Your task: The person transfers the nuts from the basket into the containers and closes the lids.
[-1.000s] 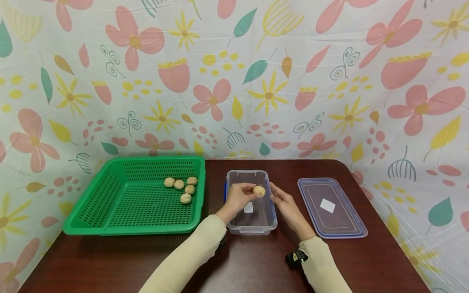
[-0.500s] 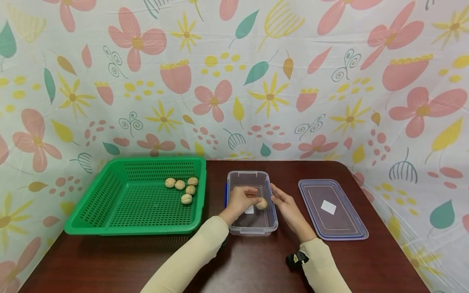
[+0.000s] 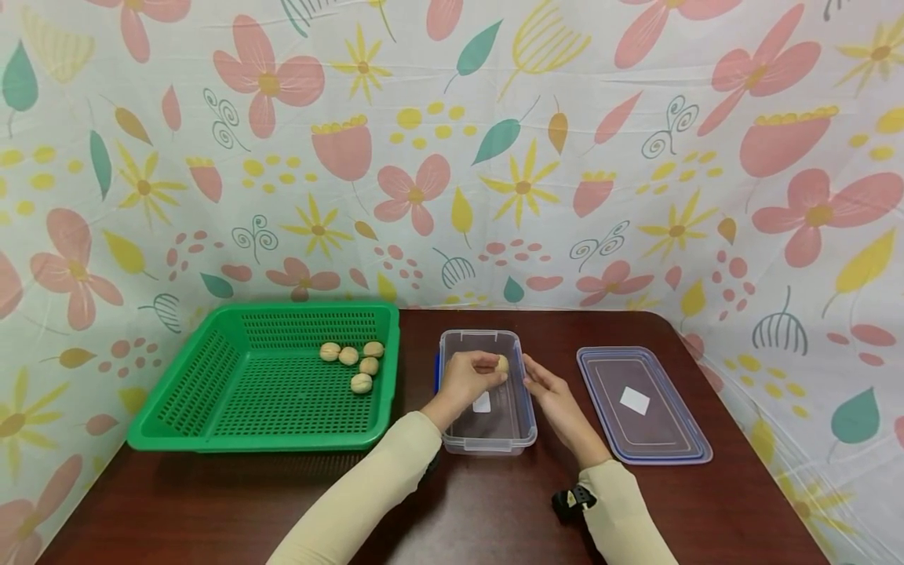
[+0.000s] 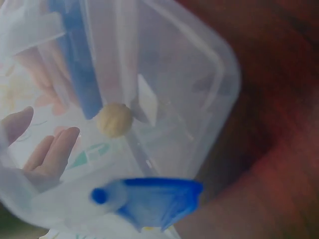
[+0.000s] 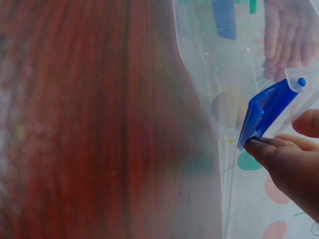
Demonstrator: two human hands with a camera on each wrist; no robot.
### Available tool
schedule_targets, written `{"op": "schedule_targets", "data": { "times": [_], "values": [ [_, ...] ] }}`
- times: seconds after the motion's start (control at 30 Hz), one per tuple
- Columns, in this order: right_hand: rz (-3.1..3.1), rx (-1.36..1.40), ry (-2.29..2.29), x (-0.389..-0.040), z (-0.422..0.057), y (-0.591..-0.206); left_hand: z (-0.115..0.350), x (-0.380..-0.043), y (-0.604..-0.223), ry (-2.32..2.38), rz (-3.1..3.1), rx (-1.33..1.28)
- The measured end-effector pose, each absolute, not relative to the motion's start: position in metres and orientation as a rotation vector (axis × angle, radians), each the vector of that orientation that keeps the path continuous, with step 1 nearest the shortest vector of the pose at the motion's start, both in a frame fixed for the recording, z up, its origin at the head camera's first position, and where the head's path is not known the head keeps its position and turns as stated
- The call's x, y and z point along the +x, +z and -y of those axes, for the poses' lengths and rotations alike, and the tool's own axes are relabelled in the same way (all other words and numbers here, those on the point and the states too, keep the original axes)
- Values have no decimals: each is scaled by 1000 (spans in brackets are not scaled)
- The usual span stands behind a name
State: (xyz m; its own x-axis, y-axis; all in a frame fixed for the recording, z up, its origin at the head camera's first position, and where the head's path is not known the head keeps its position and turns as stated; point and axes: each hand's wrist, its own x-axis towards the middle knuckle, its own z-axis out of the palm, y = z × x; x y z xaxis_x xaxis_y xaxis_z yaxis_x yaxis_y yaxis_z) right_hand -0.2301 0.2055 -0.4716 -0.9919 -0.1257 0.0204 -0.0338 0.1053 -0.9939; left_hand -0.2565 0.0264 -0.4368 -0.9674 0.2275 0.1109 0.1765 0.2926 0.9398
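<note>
A walnut [image 3: 502, 365] lies loose in the clear plastic box [image 3: 487, 446], partly hidden behind the left fingers in the head view. In the left wrist view the walnut [image 4: 115, 120] shows apart from the fingertips. My left hand [image 3: 466, 382] hovers over the box, thumb and fingers parted and holding nothing. Outside the box's right wall, my right hand [image 3: 554, 396] has its fingers extended. Those fingertips touch the box's blue side clip [image 5: 269, 109], as the right wrist view shows.
On the left stands a green perforated basket [image 3: 261, 443] with several walnuts [image 3: 361, 383] along its right side. A clear lid [image 3: 660, 428] with a white label lies to the right of the box on the dark wooden table [image 3: 508, 510]. A flowered cloth [image 3: 452, 157] hangs behind.
My left hand has let go of the walnut, which dropped into the box and then moved toward its far end. The right hand has stayed beside the box.
</note>
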Motion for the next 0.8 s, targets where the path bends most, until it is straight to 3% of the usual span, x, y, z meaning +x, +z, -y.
{"op": "schedule_targets", "data": {
  "times": [0.8],
  "values": [
    [-2283,-171,-2054,-231,-204,-473,10,-268,-349,1860,-2468,439]
  ]
}}
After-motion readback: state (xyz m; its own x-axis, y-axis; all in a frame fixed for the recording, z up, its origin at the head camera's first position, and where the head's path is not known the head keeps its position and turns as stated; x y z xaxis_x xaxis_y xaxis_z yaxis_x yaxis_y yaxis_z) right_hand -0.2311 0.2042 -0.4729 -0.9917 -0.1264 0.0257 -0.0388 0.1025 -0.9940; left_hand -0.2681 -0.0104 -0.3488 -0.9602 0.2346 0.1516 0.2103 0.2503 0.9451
